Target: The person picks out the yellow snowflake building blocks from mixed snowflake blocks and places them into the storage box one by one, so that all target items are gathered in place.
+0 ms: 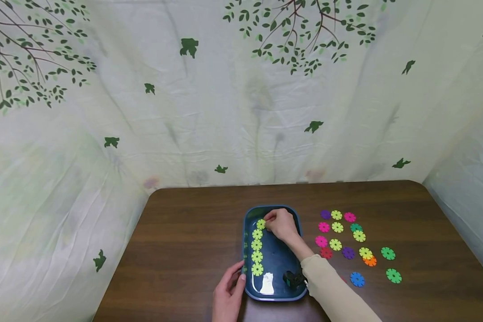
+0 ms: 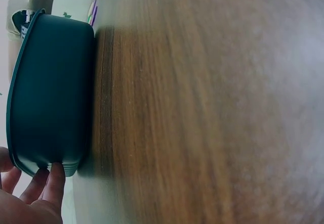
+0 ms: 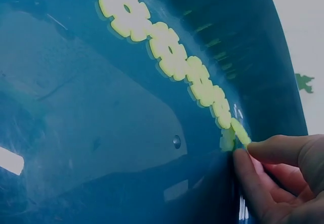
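Note:
In the head view a blue tray (image 1: 279, 250) stands on the table. Along its left inner side runs a column of several yellow-green, flower-shaped discs (image 1: 257, 256). At the column's far end my right hand (image 1: 282, 225) reaches in and pinches the last yellow-green flower-shaped disc (image 3: 241, 132) between thumb and finger. The right wrist view shows that disc tilted up, its edge close to the neighbouring disc. My left hand (image 1: 228, 293) is at the tray's near left side, its fingertips (image 2: 56, 169) touching the outer wall.
Right of the tray, loose flower discs in pink, yellow, purple, red, orange, green and blue (image 1: 357, 279) lie on the brown table (image 1: 185, 250). A black object (image 1: 293, 279) shows by the right sleeve (image 1: 326, 277). Behind hangs a leaf-patterned curtain (image 1: 209, 112).

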The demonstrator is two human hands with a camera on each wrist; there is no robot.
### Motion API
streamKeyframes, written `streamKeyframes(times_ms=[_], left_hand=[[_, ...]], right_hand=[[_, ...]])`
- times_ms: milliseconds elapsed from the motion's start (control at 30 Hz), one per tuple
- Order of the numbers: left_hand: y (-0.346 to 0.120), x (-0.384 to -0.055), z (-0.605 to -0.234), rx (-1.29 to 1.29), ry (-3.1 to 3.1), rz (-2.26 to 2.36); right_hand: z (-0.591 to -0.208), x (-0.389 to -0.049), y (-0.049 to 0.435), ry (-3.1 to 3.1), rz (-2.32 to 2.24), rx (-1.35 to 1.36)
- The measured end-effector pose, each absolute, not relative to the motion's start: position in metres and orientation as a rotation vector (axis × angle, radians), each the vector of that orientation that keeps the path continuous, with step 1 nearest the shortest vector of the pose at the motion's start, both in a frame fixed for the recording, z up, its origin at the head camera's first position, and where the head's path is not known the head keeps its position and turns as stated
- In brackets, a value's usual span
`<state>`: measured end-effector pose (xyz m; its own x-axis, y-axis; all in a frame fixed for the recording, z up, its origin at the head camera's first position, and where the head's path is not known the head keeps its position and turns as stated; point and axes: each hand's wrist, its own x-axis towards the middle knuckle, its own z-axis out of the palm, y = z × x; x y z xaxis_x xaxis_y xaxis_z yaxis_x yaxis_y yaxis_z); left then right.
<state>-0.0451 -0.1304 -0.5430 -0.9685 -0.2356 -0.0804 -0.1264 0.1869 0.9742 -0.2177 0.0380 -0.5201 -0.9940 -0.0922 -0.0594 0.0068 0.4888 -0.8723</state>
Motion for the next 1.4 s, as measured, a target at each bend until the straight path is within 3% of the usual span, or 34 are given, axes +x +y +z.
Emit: streamKeyframes(times_ms=[600, 1400], left_hand=[[-0.129, -0.046, -0.541, 0.399, -2.39, -1.905], [-0.13, -0.047, -0.542, 0.39, -2.384, -1.913]], right_hand=[[-0.515, -0.214, 0.042, 2.547, -1.708, -0.058], [-0.464, -0.178, 0.082, 2.645, -1.695, -0.187]])
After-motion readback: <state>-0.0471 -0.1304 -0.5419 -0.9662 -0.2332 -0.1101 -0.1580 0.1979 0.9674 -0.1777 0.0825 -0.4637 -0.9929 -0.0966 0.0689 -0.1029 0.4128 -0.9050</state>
